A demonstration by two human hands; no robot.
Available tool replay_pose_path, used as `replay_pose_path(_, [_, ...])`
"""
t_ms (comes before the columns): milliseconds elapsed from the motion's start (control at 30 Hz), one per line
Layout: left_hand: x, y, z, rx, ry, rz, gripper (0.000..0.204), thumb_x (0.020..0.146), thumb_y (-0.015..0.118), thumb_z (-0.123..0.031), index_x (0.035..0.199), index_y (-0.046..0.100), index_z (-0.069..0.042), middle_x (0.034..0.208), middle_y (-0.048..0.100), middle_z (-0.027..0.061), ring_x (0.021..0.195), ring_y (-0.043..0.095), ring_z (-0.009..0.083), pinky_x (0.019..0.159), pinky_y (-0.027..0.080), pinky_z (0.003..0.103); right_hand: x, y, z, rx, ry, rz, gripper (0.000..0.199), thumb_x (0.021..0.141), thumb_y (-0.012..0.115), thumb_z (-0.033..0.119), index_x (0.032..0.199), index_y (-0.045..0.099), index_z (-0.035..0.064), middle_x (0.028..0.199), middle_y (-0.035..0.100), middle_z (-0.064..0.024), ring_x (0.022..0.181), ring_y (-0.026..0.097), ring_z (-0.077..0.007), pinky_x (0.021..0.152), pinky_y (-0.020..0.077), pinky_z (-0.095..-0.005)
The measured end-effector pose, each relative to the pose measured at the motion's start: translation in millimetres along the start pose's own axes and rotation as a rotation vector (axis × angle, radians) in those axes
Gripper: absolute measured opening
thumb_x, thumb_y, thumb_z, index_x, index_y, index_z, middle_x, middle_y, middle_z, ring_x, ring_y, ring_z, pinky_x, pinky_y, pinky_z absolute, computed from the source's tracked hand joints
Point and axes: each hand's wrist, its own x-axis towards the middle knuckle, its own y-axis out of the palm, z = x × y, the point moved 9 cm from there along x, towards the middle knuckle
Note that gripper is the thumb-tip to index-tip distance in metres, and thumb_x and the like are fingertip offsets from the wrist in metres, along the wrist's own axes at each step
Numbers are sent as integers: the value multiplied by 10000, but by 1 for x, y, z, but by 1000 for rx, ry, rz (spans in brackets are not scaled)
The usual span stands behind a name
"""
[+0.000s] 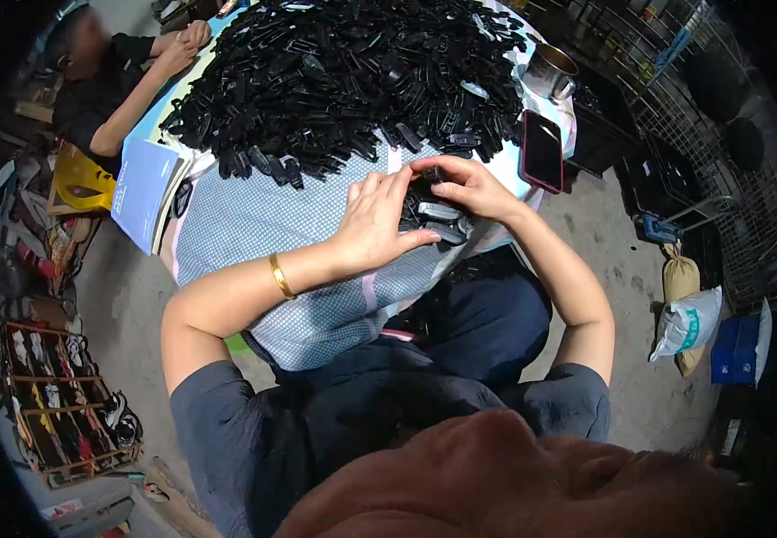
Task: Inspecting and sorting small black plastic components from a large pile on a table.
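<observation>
My left hand (372, 221) rests on the grey-white checked cloth (272, 224), its fingers stretched forward and its thumb apart. The thumb lies along a small group of black plastic pieces (442, 212), some with a grey sheen. My right hand (478, 190) is on the other side of that group, thumb and index finger closed on a small black plastic piece (432, 175). The fingertips of both hands nearly meet there. Beyond them spreads a large heap of similar black pieces (353, 81), long and narrow; what exactly they are I cannot tell.
Right of the heap are a dark-screened phone (543, 151) and a metal mug (550, 72). A blue booklet (145, 193) lies at the table's left edge, near a yellow stool (82, 179). Another person (93, 81) sits at the far left. Sacks (689, 323) stand on the floor at right.
</observation>
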Motion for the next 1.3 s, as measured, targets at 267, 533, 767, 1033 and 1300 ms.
replay_pose_path(267, [2, 2, -2, -55, 28, 23, 913, 695, 687, -476, 1326, 270, 36, 1203, 475, 140, 1053, 422, 283, 916, 288, 403, -4, -2, -11, 248, 75, 24, 408, 839, 552, 6, 1241, 489, 24, 1203, 542, -82, 1108, 504, -153, 959, 395, -294])
replay_pose_path(533, [3, 10, -13, -109, 90, 104, 928, 686, 725, -381, 1361, 228, 18, 1111, 488, 158, 1000, 455, 289, 882, 326, 395, -31, -2, -7, 190, 212, -122, 367, 752, 541, -87, 1110, 573, -13, 1131, 583, -102, 1091, 522, -176, 952, 403, -308])
replay_pose_path(767, [-4, 21, -23, -300, 237, 197, 981, 616, 782, -255, 1364, 206, 14, 1067, 493, 150, 969, 473, 320, 887, 345, 400, -45, 8, 17, -117, 95, -80, 412, 646, 500, -53, 1049, 581, -24, 1147, 525, -126, 1112, 488, -239, 958, 370, -346])
replay_pose_path(1033, [-38, -5, -38, -532, 678, 234, 731, 705, 715, -250, 1317, 384, -25, 1217, 427, 195, 1123, 456, 330, 941, 402, 396, -46, 37, 57, -163, 118, 140, 273, 680, 566, -24, 948, 614, -7, 1124, 556, -136, 1044, 541, -259, 894, 430, -369])
replay_pose_path(1300, [-3, -90, 60, 108, 283, -110, 221, 760, 616, -117, 953, 602, -10, 991, 557, 117, 909, 516, 273, 764, 442, 377, 56, 14, 95, -999, -383, -327, 209, 741, 623, -6, 949, 604, 2, 965, 618, -126, 867, 601, -273, 760, 492, -328])
